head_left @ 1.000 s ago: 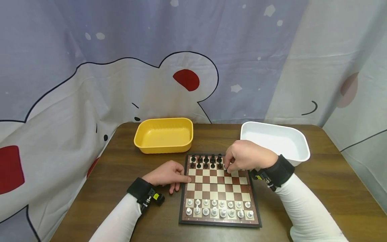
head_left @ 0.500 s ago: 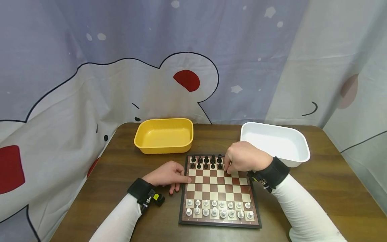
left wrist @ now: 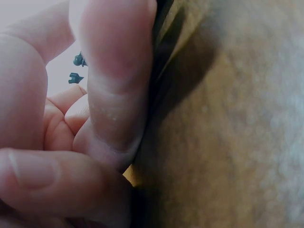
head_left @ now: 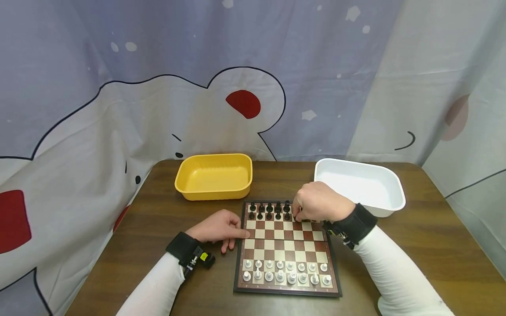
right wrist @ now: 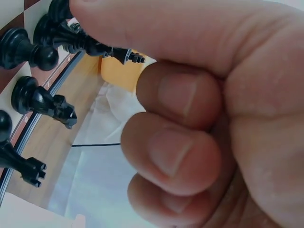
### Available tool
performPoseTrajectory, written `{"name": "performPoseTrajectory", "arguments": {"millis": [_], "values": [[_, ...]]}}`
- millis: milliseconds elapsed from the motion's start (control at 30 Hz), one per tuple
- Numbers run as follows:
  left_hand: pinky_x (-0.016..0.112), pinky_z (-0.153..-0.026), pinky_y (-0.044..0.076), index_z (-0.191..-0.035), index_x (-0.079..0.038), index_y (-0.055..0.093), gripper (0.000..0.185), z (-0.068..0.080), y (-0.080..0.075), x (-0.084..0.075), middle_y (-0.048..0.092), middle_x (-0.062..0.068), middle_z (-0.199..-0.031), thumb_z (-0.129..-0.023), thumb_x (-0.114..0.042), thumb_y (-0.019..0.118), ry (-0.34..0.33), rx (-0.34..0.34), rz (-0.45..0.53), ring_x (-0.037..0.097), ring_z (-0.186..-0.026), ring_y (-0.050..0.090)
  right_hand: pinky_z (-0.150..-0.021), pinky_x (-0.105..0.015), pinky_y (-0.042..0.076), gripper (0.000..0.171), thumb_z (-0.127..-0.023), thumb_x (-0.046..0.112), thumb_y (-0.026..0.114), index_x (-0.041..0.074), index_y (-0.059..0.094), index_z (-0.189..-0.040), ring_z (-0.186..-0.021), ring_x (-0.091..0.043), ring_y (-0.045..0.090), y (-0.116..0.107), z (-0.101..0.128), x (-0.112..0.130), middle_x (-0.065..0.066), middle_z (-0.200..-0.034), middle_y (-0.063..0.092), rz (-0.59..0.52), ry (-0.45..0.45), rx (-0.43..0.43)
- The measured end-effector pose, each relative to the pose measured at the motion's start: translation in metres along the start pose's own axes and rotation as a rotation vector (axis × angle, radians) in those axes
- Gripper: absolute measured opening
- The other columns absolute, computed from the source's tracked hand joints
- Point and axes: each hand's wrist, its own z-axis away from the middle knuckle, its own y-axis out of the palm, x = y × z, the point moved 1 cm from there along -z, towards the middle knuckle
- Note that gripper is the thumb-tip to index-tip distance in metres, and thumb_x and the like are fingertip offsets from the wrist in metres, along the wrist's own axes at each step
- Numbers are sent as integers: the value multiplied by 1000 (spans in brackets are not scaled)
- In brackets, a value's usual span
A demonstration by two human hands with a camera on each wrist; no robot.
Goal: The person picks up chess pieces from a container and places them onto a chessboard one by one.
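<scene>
A chessboard [head_left: 274, 234] lies on the table, black pieces along its far side and white pieces [head_left: 280, 275] along its near side. My right hand [head_left: 322, 202] is over the far right part, pinching a black pawn, mostly hidden by the fingers, in the front black row. In the right wrist view, the thumb tip overlaps a black base [right wrist: 61, 9], while a black knight [right wrist: 45, 102] and a black rook [right wrist: 21, 164] stand nearby. My left hand [head_left: 217, 228] rests at the board's left edge, one extended finger lying on the border and the others beside it on the table.
A yellow basin [head_left: 213, 195] stands behind the board to the left. Behind it to the right is a white basin [head_left: 389, 205], partly covered by my right hand. A printed curtain [head_left: 182, 44] hangs behind the wooden table [head_left: 431, 237].
My right fingers have shifted slightly away from me, bringing the pawn from the square in front back into line with the front black row. My left hand has stayed put.
</scene>
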Motion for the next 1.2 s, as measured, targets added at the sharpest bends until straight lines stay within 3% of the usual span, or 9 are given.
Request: {"name": "performPoseTrajectory", "arguments": {"millis": [767, 1200], "values": [[25, -40, 33, -80, -10, 72, 48, 0, 0, 1, 75, 12, -67, -99, -53, 84, 1, -4, -6, 20, -46, 69, -65, -35, 59, 13, -81, 17, 96, 27, 88, -82, -72, -6, 71, 6, -3, -7, 16, -81, 78, 62, -3, -104], [25, -40, 33, -81, -9, 72, 49, 0, 0, 0, 75, 12, -67, -98, -53, 85, -11, -6, -10, 20, -46, 69, -68, -34, 58, 16, -80, 22, 98, 31, 85, -80, -73, -2, 67, 6, -3, -4, 22, -79, 73, 12, 61, 22]]}}
